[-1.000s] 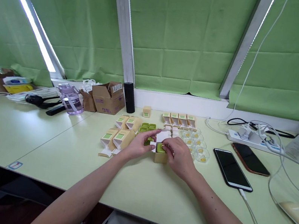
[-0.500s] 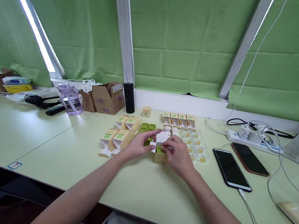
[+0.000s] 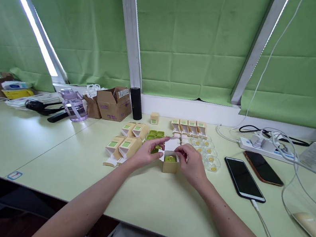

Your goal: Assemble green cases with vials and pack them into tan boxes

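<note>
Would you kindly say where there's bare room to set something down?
The widest bare patch on the table, apart from a sticker, is left of the cream boxes, in front of the purple bottle. Another lies between the green-filled box and the near edge. It's crowded around both hands and, to the right, among the phones, power strip and cables.

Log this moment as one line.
small open box: green piece inside | left hand: at box's left side | right hand: at box's right side

From afar, I am missing parts of the green containers behind the left hand and failing to read box labels.
</note>
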`<state>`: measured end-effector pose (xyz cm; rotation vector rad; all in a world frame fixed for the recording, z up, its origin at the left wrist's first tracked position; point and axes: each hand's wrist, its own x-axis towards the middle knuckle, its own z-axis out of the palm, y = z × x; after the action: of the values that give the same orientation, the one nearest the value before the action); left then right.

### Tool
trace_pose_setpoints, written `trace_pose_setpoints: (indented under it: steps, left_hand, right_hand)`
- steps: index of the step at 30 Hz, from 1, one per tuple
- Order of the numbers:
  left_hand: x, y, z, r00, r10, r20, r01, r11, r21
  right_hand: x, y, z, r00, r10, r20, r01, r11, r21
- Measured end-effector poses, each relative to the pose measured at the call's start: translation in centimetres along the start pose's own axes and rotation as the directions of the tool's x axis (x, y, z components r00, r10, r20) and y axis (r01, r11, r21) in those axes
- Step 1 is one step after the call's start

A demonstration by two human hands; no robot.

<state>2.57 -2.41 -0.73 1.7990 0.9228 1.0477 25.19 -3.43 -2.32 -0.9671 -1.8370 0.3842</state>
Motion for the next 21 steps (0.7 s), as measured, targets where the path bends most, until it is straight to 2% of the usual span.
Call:
trace_pose_setpoints:
  steps: [7,13,21]
  left_hand:
    - [0.1,0.5,0.2,0.999,-0.041,0.003,0.041,0.994,-0.102]
    - [0.3,0.4,0.1,0.998,-0.069,-0.009,0.067,0.988,-0.14]
    - [0.3,0.0,0.2,0.999,-0.021,-0.027,0.018,0.994,-0.11]
  right_hand:
    - [-0.2,1.1,-0.4,0.988,0.119,-0.096,-0.11,0.989,0.095]
    - [-0.2,1.3,-0.5,0.983,0.141,-0.12,-0.127,0.985,0.116]
    - [-0.1,1.2,-0.5,0.958,0.247,-0.143,-0.222,0.96,0.172]
